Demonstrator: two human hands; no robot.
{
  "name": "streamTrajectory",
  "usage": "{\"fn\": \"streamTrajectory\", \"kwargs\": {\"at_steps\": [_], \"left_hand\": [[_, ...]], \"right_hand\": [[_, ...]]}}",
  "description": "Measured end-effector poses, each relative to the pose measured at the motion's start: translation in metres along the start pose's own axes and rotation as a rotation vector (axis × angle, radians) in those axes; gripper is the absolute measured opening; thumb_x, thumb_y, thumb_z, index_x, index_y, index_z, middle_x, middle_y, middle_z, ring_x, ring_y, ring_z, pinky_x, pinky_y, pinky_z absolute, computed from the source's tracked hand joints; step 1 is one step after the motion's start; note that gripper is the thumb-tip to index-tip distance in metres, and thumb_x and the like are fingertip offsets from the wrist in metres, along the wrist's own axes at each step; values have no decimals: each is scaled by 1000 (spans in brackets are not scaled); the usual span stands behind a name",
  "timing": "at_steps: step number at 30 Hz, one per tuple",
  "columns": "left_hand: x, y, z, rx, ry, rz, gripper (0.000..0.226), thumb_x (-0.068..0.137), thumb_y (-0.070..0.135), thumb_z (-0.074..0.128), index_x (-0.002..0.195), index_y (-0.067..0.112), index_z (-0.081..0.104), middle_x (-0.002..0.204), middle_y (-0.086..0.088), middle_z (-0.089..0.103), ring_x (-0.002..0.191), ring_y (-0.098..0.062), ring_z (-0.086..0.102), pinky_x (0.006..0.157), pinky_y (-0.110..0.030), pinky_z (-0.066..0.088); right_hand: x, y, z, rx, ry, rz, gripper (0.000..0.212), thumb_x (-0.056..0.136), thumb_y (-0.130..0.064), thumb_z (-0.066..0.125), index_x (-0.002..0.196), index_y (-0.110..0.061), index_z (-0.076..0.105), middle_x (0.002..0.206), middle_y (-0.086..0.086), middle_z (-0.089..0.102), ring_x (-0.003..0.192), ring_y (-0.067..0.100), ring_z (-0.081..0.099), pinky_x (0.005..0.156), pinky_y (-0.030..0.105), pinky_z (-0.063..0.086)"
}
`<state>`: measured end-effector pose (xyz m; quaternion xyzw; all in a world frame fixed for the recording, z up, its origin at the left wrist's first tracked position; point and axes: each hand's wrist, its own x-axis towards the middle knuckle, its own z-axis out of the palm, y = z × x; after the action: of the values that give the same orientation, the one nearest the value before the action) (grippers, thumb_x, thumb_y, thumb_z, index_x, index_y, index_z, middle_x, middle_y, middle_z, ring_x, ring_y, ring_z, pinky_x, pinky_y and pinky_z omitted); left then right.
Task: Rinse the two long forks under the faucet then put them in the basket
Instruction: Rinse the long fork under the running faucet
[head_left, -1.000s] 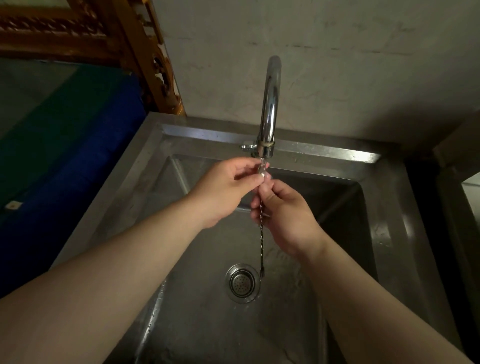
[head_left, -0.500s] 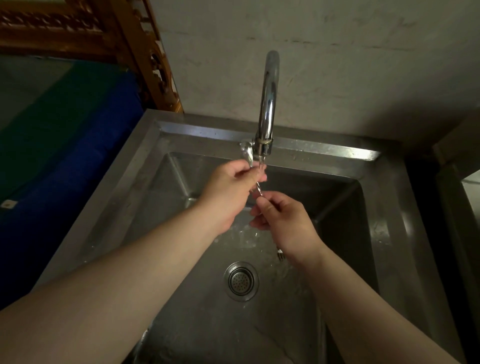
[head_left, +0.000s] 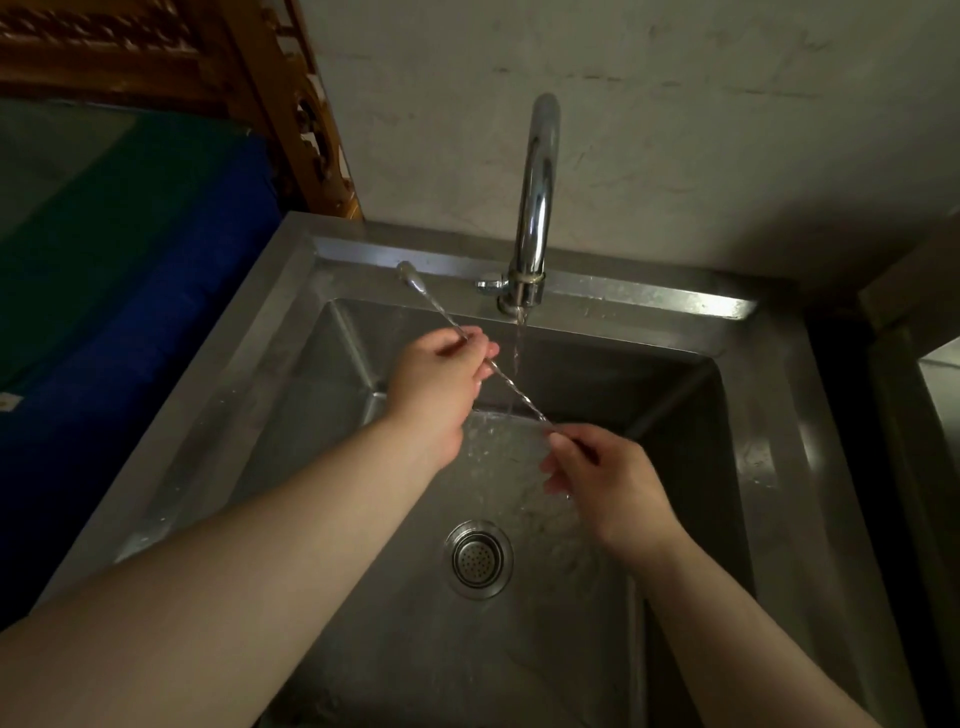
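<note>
left hand (head_left: 441, 384) pinches long fork (head_left: 511, 385) | right hand (head_left: 608, 483) pinches its low end | water (head_left: 517, 364) falls between hands | slide fork slowly, hold tight

Fork (head_left: 511, 387) under faucet (head_left: 535, 208), over sink (head_left: 769, 467)

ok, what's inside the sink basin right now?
Inside the sink: a round drain strainer and splashing water from the faucet. Both forearms cover parts of the floor, so anything beneath them can't be seen.
</note>
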<state>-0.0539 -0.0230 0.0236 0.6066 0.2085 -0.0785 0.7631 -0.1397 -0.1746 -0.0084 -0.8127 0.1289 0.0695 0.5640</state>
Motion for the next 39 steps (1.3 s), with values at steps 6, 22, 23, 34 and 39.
{"fn": "streamTrajectory", "kwargs": {"at_steps": [6,22,23,34,39], "left_hand": [[12,-14,0,-237,107,-304,8,91,7,61,84,9,63,76,-1,69,60,-5,63,43,-9,44],[1,-68,13,-345,-54,-738,18,92,7,53,75,11,55,42,0,58,33,-7,52,35,-13,37],[1,-68,13,-335,-60,-739,17,92,9,54,75,11,55,43,0,59,33,-7,52,37,-13,37],[6,-61,16,-166,-196,-648,20,88,0,50,72,12,55,56,-1,53,48,-6,45,52,-17,28],[11,-48,8,-168,-216,-706,18,96,8,48,82,7,58,62,-1,63,45,-6,59,42,-15,43]], "right_hand": [[-2,-21,-13,273,163,-66,9,93,-24,66,88,-18,72,77,2,75,65,9,71,60,15,55],[39,-70,21,214,131,-155,18,87,-23,74,70,-25,69,57,-12,62,50,-1,58,51,12,47],[39,-69,21,216,128,-149,15,87,-23,74,72,-23,71,57,-12,62,50,-1,57,52,13,48],[7,-60,9,213,95,-179,8,85,-19,75,84,-12,73,80,4,70,68,14,66,68,30,54],[-50,-10,8,-5,11,-335,23,77,-4,80,96,-18,77,95,1,63,86,10,64,77,26,54]]}}
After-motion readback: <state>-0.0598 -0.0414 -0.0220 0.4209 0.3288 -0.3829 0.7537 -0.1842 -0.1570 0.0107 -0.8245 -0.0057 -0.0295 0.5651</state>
